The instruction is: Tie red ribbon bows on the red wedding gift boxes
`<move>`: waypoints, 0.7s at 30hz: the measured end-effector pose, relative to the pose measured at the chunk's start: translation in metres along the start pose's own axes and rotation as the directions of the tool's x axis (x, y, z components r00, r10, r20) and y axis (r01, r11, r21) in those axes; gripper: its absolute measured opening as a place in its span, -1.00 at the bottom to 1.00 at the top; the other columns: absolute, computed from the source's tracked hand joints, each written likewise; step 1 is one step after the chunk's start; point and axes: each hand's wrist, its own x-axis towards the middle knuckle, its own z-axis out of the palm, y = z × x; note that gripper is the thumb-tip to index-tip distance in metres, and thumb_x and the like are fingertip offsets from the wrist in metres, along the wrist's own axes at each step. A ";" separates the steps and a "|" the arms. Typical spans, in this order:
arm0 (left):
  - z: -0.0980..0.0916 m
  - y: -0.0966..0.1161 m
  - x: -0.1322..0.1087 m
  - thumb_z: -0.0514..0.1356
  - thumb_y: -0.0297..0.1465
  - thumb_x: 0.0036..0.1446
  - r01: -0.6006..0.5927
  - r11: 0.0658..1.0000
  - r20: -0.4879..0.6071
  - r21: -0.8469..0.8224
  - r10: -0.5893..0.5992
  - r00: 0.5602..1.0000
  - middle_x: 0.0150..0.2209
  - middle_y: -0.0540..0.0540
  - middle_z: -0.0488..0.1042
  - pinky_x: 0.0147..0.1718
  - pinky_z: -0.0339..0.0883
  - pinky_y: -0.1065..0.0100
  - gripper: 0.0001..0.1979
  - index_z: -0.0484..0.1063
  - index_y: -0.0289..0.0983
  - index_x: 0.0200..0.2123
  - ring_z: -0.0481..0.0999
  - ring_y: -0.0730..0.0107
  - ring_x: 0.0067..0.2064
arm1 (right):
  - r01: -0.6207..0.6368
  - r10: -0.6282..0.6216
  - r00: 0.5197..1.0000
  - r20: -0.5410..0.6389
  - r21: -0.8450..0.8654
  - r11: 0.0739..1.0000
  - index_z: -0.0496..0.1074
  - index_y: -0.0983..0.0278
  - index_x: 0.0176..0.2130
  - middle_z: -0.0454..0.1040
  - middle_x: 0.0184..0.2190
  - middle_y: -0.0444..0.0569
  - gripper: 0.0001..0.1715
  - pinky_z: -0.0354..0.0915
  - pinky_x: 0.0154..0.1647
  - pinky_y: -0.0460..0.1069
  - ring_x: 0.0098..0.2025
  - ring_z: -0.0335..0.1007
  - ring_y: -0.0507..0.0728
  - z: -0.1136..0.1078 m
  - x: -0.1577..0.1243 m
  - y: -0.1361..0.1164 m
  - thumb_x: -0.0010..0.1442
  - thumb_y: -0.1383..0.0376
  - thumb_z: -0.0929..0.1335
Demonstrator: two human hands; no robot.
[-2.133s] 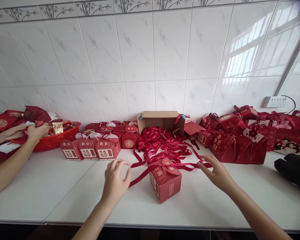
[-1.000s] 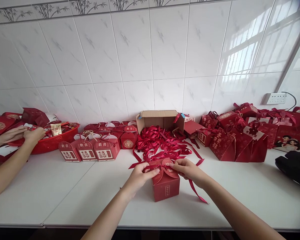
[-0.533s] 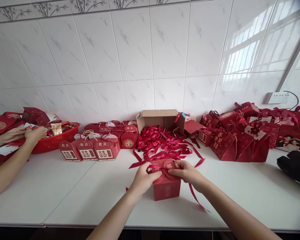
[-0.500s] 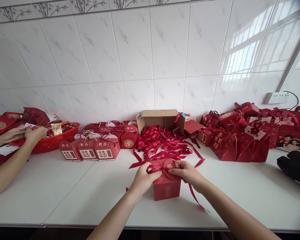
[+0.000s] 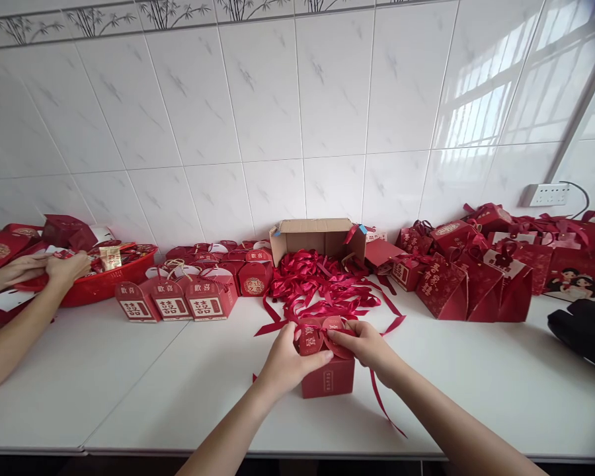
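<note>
A small red gift box (image 5: 328,382) with rounded top flaps stands upright near the table's front edge. Red ribbon (image 5: 377,396) is threaded at its top, with one tail trailing to the right on the table. My left hand (image 5: 287,360) is closed at the box's upper left, its curled fingers at the ribbon and its thumb stretched across the front flap. From the other side, my right hand (image 5: 369,347) pinches the ribbon near the middle of the top, between thumb and forefinger. The far fingers of both hands are partly hidden.
Loose red ribbons (image 5: 322,281) spill from a cardboard box (image 5: 317,226) behind. Closed red boxes (image 5: 211,304) stand at left, triangular ones (image 5: 441,287) at right. Beside a red basket (image 5: 99,287), a co-worker's hands (image 5: 62,268) handle small packets. A black item (image 5: 580,334) lies far right.
My left thumb has slid right and down across the front flap. My right fingers have shifted slightly left over the top. The ribbon tail has swung a little left and down.
</note>
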 end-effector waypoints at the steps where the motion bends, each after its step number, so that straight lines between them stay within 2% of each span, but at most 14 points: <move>1: 0.000 -0.002 0.001 0.38 -0.29 -0.15 -0.003 1.000 -0.015 0.021 0.004 1.000 -0.10 -0.21 0.53 -0.12 0.37 0.18 -0.54 0.37 -0.26 -0.14 0.52 0.07 -0.09 | 0.002 -0.002 1.000 0.006 0.017 1.000 0.49 0.29 -0.34 0.49 -0.49 -0.09 -0.68 0.28 -0.40 -0.08 -0.43 0.41 0.05 0.000 0.001 0.001 0.00 0.10 0.46; 3: 0.000 -0.005 0.001 0.35 -0.25 -0.11 -0.011 0.999 -0.046 0.048 0.014 0.999 -0.17 -0.20 0.54 -0.15 0.36 0.18 -0.59 0.38 -0.27 -0.18 0.53 0.08 -0.14 | 0.006 -0.007 1.000 0.015 0.044 0.999 0.50 0.30 -0.30 0.54 -0.38 -0.02 -0.64 0.34 -0.29 -0.04 -0.33 0.48 0.11 0.001 0.002 0.004 -0.01 0.09 0.46; 6: -0.001 -0.006 0.001 0.37 -0.21 -0.17 -0.044 0.997 -0.074 0.068 0.050 0.996 -0.23 -0.17 0.54 -0.19 0.36 0.21 -0.57 0.39 -0.26 -0.23 0.52 0.11 -0.18 | 0.013 -0.014 1.000 0.015 0.044 0.999 0.50 0.31 -0.29 0.57 -0.31 0.02 -0.62 0.35 -0.28 -0.02 -0.30 0.50 0.14 0.001 0.003 0.006 -0.01 0.07 0.46; 8: -0.002 -0.004 0.000 0.35 -0.18 -0.17 -0.057 0.996 -0.074 0.068 0.062 0.995 -0.29 -0.14 0.53 -0.22 0.35 0.25 -0.60 0.39 -0.26 -0.28 0.51 0.14 -0.21 | 0.017 -0.017 1.000 0.016 0.035 0.999 0.50 0.30 -0.31 0.57 -0.34 0.00 -0.64 0.34 -0.32 -0.04 -0.33 0.49 0.12 0.001 0.002 0.006 0.00 0.07 0.46; 12: -0.003 -0.002 0.001 0.19 -0.09 0.00 -0.006 0.999 -0.061 0.044 0.009 0.998 -0.41 -0.04 0.47 -0.29 0.33 0.29 -0.68 0.36 -0.24 -0.37 0.48 0.24 -0.30 | 0.012 -0.013 1.000 0.017 0.054 0.998 0.49 0.29 -0.35 0.53 -0.45 -0.05 -0.66 0.27 -0.43 -0.09 -0.39 0.44 0.07 0.001 0.001 0.007 0.01 0.07 0.46; 16: -0.002 -0.005 0.002 0.19 -0.14 0.00 -0.004 0.996 -0.116 0.090 0.015 0.993 -0.35 -0.04 0.47 -0.27 0.31 0.33 -0.71 0.34 -0.23 -0.34 0.48 0.25 -0.24 | 0.021 -0.025 0.999 0.043 0.098 0.995 0.48 0.30 -0.26 0.51 -0.41 -0.06 -0.65 0.21 -0.48 -0.11 -0.41 0.40 0.04 0.001 0.001 0.009 0.01 0.13 0.47; 21: 0.000 -0.006 0.000 0.18 -0.15 0.03 0.001 0.997 -0.087 0.081 0.006 0.996 -0.30 -0.07 0.49 -0.28 0.34 0.31 -0.70 0.34 -0.23 -0.25 0.50 0.23 -0.24 | 0.021 -0.023 0.999 0.026 0.065 0.998 0.44 0.30 -0.29 0.35 -0.57 -0.18 -0.73 0.02 -0.60 -0.12 -0.59 0.15 -0.07 -0.003 0.001 0.013 0.00 0.21 0.46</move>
